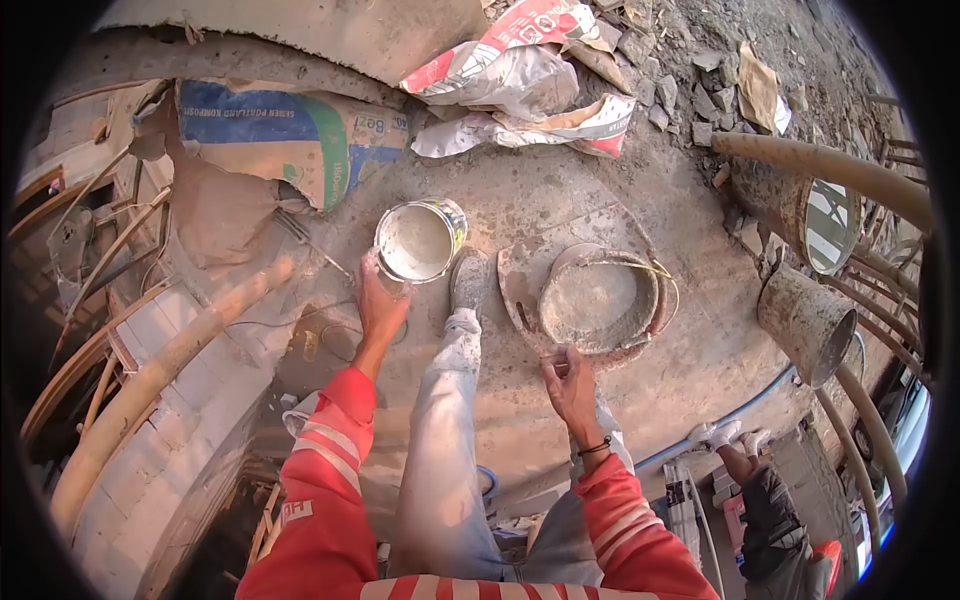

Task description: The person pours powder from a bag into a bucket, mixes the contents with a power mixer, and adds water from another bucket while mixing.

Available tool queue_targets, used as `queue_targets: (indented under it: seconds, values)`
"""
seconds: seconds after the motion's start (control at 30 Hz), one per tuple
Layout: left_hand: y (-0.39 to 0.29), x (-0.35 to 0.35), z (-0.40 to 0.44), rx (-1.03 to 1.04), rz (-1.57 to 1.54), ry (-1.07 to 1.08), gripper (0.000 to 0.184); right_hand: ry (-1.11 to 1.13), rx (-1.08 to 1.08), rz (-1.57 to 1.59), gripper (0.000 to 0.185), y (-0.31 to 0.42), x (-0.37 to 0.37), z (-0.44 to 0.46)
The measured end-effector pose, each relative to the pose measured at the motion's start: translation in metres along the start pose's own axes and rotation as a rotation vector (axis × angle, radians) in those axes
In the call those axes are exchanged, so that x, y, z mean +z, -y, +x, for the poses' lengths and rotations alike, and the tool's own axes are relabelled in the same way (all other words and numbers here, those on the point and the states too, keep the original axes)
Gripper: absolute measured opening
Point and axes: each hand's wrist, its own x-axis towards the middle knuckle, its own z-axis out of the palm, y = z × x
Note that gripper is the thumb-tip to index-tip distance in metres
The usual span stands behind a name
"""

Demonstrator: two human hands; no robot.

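My left hand (382, 305) is closed on the near left side of a small round bucket (458, 222), which is tilted so that its pale grey inside shows. To the right, a wide round container (655, 305) holds grey wet-looking material (597, 302) and has a thin handle across its far right rim. It sits on a worn flat board (517, 275). Just below its near edge is my right hand (570, 388), fingers curled and thumb near the fingertips; whether anything small is between them cannot be made out.
Torn cement bags (265, 140) and white-red sacks (520, 75) lie beyond. Rubble (665, 95) is at the back right. Two dirty buckets (800, 215) (805, 320) stand near wooden poles (830, 175). A blue hose (715, 417) and another person's legs (765, 490) are at lower right.
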Motion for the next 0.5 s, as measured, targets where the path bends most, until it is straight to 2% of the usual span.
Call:
queue_targets:
  seconds: [0.07,0.13,0.2,0.3,0.37,0.4,0.5]
  values:
    - [-0.09,-0.015,0.044,0.338,0.008,0.006,0.09,-0.084,-0.045,0.006,0.036,0.027,-0.043,0.053]
    - [-0.158,-0.011,0.101,0.57,0.096,-0.034,0.097,-0.16,-0.068,-0.006,0.044,0.04,-0.073,0.115]
    - [-0.214,0.006,0.158,0.568,0.216,-0.018,0.116,-0.215,-0.074,-0.097,0.056,0.031,-0.092,0.185]
    - [-0.236,0.051,0.245,0.627,0.413,-0.006,0.127,-0.261,0.008,-0.3,0.079,-0.009,-0.1,0.311]
    - [-0.25,0.067,0.284,0.551,0.533,0.142,0.13,-0.212,0.027,-0.433,0.091,-0.025,-0.104,0.382]
    - [-0.249,0.073,0.299,0.502,0.604,0.215,0.131,-0.343,-0.103,-0.406,0.093,-0.033,-0.101,0.411]
    - [-0.229,0.097,0.34,0.435,0.409,0.428,0.135,-0.325,-0.198,-0.037,0.09,-0.008,-0.091,0.445]
